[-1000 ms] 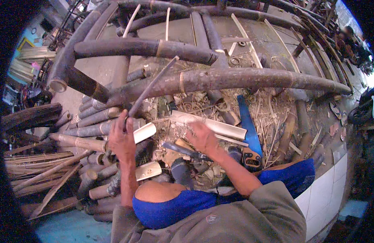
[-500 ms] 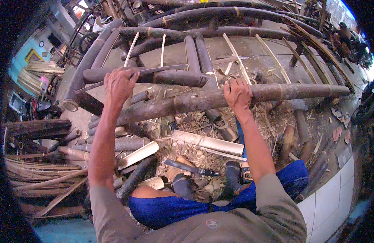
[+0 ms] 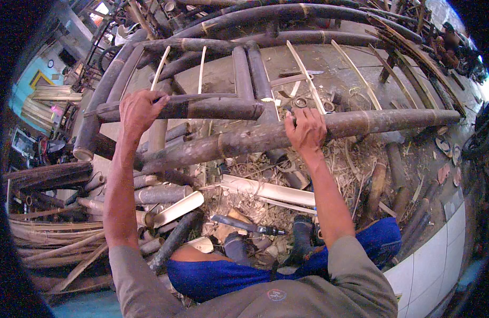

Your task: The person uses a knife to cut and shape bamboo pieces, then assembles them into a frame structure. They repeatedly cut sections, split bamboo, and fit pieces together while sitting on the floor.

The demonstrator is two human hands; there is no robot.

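Observation:
In front of me lies a frame of thick dark bamboo poles. My left hand (image 3: pixel 141 112) is closed around a thin dark bamboo strip (image 3: pixel 204 97), which lies along the top of a short bamboo crosspiece (image 3: pixel 218 109). Farther right, my right hand (image 3: pixel 307 129) rests over the long bamboo pole (image 3: pixel 371 122) at the near side, fingers curled across its top. Pale split slats (image 3: pixel 307 74) run from this pole toward the far pole (image 3: pixel 318 38). The undersides of my fingers are hidden in both hands.
Beneath the frame, shavings and bamboo offcuts cover the ground. A knife with a dark handle (image 3: pixel 249 225) lies near my feet, by a pale split bamboo piece (image 3: pixel 268 189). Bundled strips (image 3: pixel 59 238) are stacked at left; white tiles (image 3: pixel 432 254) edge the right. Another person sits far right.
My left hand has moved left and slightly nearer with the strip, which now lies level along the crosspiece instead of slanting over it. The frame has shifted slightly left; my right hand stays on the pole.

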